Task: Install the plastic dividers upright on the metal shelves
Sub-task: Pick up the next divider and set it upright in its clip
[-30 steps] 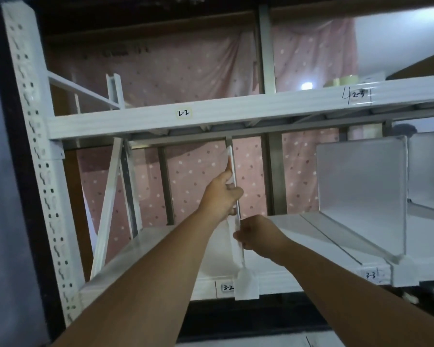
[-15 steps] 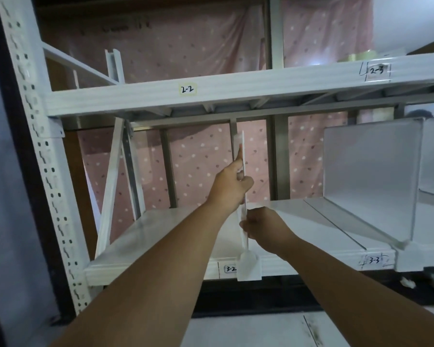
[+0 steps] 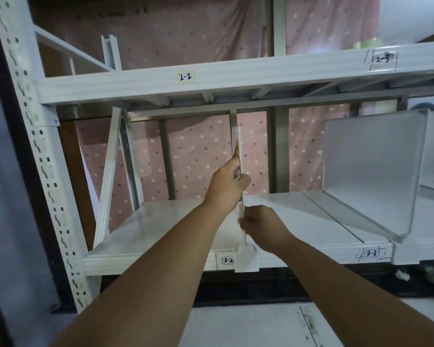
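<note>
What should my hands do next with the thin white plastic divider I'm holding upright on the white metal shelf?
Probably press the thin white plastic divider straight down and back until it seats. Its front foot already hooks over the white metal shelf edge by the 3-2 label, the left hand steadies the upper edge, and the right hand grips low.

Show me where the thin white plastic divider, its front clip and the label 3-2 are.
thin white plastic divider (image 3: 239, 146), head view, upper edge
front clip (image 3: 246, 257), head view, front face
label 3-2 (image 3: 228, 260), head view, handwritten text
</note>
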Demonstrator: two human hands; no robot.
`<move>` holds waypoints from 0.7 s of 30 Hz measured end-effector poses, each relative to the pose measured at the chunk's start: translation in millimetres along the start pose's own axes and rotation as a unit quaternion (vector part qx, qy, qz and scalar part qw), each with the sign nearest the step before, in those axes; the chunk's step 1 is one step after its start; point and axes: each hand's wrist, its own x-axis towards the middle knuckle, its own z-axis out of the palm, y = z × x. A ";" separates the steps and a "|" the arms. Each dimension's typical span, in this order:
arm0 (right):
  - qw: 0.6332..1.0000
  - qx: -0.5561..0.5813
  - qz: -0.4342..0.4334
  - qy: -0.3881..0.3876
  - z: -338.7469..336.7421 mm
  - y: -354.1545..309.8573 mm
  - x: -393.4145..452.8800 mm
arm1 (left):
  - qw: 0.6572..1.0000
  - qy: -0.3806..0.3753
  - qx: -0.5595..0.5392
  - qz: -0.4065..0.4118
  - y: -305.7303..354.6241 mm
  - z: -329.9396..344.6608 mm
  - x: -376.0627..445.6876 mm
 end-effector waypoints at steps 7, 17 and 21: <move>1.000 -0.014 0.010 -0.006 -3.0 -2.5 2.8 | 1.000 0.008 0.011 0.007 2.4 1.6 -1.3; 0.997 0.000 0.022 -0.074 -25.8 3.0 0.5 | 0.998 -0.042 -0.002 -0.055 -23.7 -26.7 -18.0; 0.993 -0.026 0.031 -0.108 -39.5 20.6 -4.9 | 0.991 -0.095 0.044 -0.081 -51.4 -49.5 -35.4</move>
